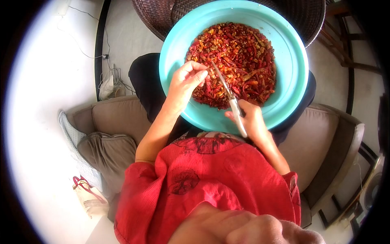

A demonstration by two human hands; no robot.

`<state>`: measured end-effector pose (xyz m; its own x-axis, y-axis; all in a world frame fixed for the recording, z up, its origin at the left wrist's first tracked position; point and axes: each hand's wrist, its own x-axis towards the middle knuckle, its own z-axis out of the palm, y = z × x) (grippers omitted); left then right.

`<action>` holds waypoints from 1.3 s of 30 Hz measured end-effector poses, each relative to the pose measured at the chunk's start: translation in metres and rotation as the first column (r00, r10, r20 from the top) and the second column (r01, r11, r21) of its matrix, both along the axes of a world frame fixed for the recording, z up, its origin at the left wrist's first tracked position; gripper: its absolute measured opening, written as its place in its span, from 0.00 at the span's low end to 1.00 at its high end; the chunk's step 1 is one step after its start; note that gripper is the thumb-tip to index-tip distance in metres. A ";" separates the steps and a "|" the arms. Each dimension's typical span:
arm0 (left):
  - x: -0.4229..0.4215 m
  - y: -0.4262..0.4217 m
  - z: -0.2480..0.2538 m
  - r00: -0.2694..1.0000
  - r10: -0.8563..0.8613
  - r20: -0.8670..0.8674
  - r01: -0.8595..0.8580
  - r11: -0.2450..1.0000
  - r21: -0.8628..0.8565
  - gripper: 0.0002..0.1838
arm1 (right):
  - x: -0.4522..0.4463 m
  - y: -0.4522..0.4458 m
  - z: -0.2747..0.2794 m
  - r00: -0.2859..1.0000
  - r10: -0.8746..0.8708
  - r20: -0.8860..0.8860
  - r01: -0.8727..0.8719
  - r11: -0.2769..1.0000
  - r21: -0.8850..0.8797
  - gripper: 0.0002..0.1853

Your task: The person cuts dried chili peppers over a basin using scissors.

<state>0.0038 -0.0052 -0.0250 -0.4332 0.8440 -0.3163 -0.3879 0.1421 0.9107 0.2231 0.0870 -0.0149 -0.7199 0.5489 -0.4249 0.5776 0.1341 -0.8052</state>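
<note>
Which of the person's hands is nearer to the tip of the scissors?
The left. The left hand has its fingertips close beside the scissors' tip, above the chili pieces; the right hand is at the other end, gripping the handles.

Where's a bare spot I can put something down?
Right of the person, the sofa is bare between the red shirt and armrest. A smaller patch lies left, between leg and brown cushion. The basin is crowded: chilli pieces, scissors, left hand, right hand.
</note>
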 end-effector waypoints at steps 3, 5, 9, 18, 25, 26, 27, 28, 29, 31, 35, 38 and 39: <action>0.001 0.002 0.001 1.000 0.019 0.025 -0.020 0.999 0.025 0.07 | 0.002 -0.001 0.000 0.999 -0.030 -0.018 0.029 0.997 -0.076 0.23; 0.002 0.002 0.002 0.999 0.019 0.030 -0.020 0.999 0.025 0.07 | 0.004 -0.001 0.001 0.999 -0.034 -0.021 0.032 0.997 -0.076 0.24; 0.004 0.003 0.004 0.999 0.030 0.030 -0.031 0.999 0.015 0.08 | 0.003 0.000 0.005 0.998 0.044 -0.035 -0.040 0.994 0.099 0.27; 0.001 -0.001 -0.005 0.999 -0.029 0.013 0.029 0.999 0.042 0.06 | -0.011 0.004 0.010 0.999 0.035 -0.002 -0.034 0.994 0.107 0.23; 0.000 0.000 -0.003 0.998 -0.032 0.057 0.028 0.998 0.063 0.06 | -0.007 -0.005 0.002 1.000 0.004 -0.017 -0.004 1.000 -0.022 0.21; 0.001 0.001 -0.002 0.998 -0.018 0.058 0.015 0.998 0.055 0.06 | -0.007 -0.005 0.002 0.999 -0.016 -0.035 0.014 0.997 -0.079 0.21; 0.002 0.001 -0.001 0.998 -0.004 0.060 0.001 0.999 0.047 0.06 | -0.006 -0.006 0.002 0.998 -0.038 -0.052 0.030 0.990 -0.136 0.21; 0.001 0.001 -0.002 0.998 -0.004 0.060 0.001 0.999 0.047 0.06 | -0.006 -0.005 0.003 0.998 -0.038 -0.051 0.031 0.990 -0.136 0.21; 0.001 0.000 -0.003 0.998 0.005 0.058 -0.008 0.999 0.045 0.06 | -0.005 -0.004 0.003 0.999 -0.020 -0.035 0.015 0.992 -0.124 0.23; 0.000 0.000 -0.003 0.998 0.015 0.055 -0.017 0.999 0.043 0.06 | -0.003 -0.001 0.004 1.000 -0.001 -0.019 -0.001 0.994 -0.112 0.25; 0.003 0.002 -0.001 0.997 0.053 0.050 -0.056 0.997 0.045 0.06 | -0.002 0.001 0.004 0.997 0.077 -0.023 -0.077 0.997 -0.029 0.30; 0.003 0.001 0.000 0.998 0.033 0.046 -0.035 0.998 0.043 0.05 | -0.004 0.000 0.002 0.995 0.098 -0.024 -0.097 0.995 0.032 0.30; 0.003 0.001 0.000 0.999 0.007 0.040 -0.009 0.999 0.042 0.05 | -0.005 -0.001 0.002 0.995 0.092 -0.028 -0.090 0.994 0.056 0.29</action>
<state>0.0065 -0.0042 -0.0253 -0.4277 0.8536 -0.2973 -0.4248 0.1005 0.8997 0.2180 0.0861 -0.0127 -0.7800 0.5023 -0.3732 0.5365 0.2297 -0.8120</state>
